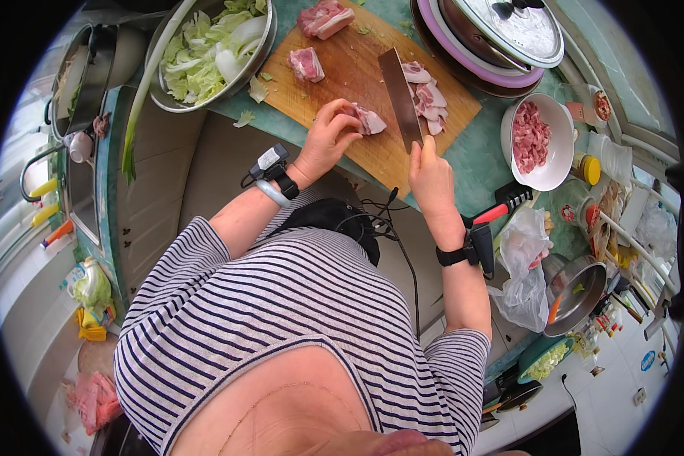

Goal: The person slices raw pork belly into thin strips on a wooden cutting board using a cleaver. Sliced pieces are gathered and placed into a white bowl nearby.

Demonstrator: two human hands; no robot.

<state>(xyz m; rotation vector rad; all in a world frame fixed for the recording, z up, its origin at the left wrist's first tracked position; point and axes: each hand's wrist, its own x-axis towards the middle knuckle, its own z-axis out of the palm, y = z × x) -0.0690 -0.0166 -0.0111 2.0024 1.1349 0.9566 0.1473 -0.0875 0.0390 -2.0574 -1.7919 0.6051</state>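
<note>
My right hand grips a cleaver by its handle, the broad blade upright over the wooden cutting board. Just right of the blade lies a pile of sliced raw meat with pale fat. My left hand holds a small chunk of raw meat on the board, fingertips curled over its left end. A gap separates this chunk from the blade. Farther back on the board sit a block of meat and a larger slab.
A metal bowl of torn cabbage stands left, a long scallion across its rim. At right are stacked basins with a lidded pot, a white bowl of cut meat, a knife sharpener and a plastic bag. Cables hang before me.
</note>
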